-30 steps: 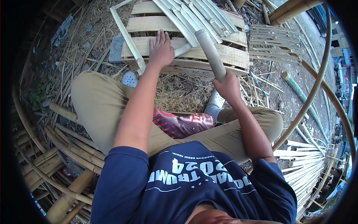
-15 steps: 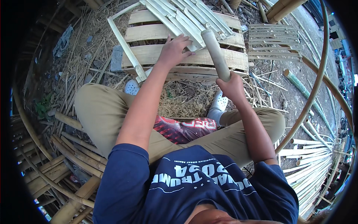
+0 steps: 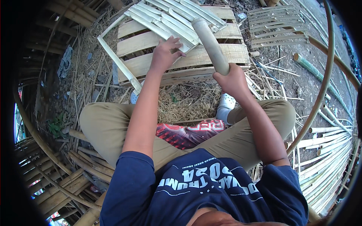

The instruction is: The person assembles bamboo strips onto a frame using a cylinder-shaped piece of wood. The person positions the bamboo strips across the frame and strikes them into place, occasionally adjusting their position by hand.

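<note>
Head view: clock positions are being read from the middle of the counter (image 3: pixel 230 51), a low stand of gapped wooden planks, with twelve being the far side. The right hand (image 3: pixel 232 77) is appearing at four o'clock, its fingers closing around the near end of a thick, pale stick (image 3: pixel 211 47). The stick is slanting toward eleven o'clock, its far end overlapping a bamboo panel (image 3: pixel 169 24) in this view; whether the two are touching cannot be told. The panel is lying on the counter at twelve o'clock, its split strips running side by side. The left hand (image 3: pixel 167 54) is showing just off the middle toward eight o'clock, its fingers spreading loosely and bending, gripping nothing; its fingertips are reaching the panel's near edge, contact being unclear. A narrow strip (image 3: pixel 118 62) is slanting past the counter's side at nine o'clock. Between two and three, a slatted mat (image 3: pixel 277 27) is lying on the ground. A bundle of poles (image 3: pixel 324 162) is fanning out at four o'clock. Straw (image 3: pixel 184 103) is covering the ground at six.
</note>
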